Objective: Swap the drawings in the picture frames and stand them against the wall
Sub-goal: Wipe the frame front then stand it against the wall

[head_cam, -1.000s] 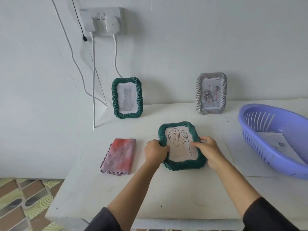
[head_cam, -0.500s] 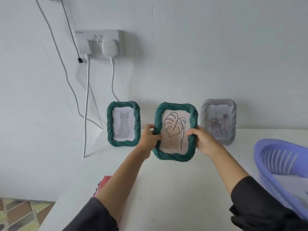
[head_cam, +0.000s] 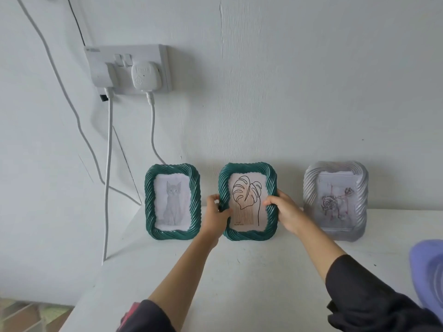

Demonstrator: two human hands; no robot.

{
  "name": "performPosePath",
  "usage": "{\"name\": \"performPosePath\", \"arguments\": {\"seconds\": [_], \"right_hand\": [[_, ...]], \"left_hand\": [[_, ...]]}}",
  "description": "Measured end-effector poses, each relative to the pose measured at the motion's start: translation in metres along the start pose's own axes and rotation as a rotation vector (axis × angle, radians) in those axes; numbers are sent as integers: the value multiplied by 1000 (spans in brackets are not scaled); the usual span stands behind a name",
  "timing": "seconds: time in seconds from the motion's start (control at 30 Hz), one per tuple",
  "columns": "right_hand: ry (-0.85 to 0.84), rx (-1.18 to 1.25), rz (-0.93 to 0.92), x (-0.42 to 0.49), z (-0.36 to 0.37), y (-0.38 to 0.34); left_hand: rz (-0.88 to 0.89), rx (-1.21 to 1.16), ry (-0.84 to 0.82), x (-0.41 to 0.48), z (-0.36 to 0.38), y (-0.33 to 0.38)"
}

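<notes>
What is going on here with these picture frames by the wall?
A person holds the green frame with the leaf drawing upright, left hand on one side edge and right hand on the other. Its lower edge seems to be on the white table, between the cat frame and the grey frame, which both stand against the wall.

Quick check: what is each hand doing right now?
Left hand: grips the left edge of the leaf frame.
Right hand: grips that frame's right edge.
</notes>
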State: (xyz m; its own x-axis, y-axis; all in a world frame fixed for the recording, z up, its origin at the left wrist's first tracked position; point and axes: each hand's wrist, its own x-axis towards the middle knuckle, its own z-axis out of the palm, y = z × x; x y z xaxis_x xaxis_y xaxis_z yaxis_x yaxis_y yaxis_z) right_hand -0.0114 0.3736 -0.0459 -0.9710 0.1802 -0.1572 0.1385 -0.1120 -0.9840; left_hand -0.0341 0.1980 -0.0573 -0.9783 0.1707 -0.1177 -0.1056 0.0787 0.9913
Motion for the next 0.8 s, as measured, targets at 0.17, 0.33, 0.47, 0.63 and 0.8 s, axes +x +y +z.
{"name": "performPosePath", "arguments": {"seconds": [0.17,0.33,0.47,0.63,0.8], "right_hand": [[0,-5,-15,6,-3,5],[-26,-24,-42,5,-6,17],[-52,16,-36,1,-11,28],[-78,59,-23,4,-13,19],[-78,56,-47,13,-13,10]], "left_hand": [[34,5,-10,1,1,-4],[40,46,5,-8,0,-14],[30,74,10,-15,-2,-24],[37,115,11,-16,-1,-25],[30,127,14,-13,2,-20]]}}
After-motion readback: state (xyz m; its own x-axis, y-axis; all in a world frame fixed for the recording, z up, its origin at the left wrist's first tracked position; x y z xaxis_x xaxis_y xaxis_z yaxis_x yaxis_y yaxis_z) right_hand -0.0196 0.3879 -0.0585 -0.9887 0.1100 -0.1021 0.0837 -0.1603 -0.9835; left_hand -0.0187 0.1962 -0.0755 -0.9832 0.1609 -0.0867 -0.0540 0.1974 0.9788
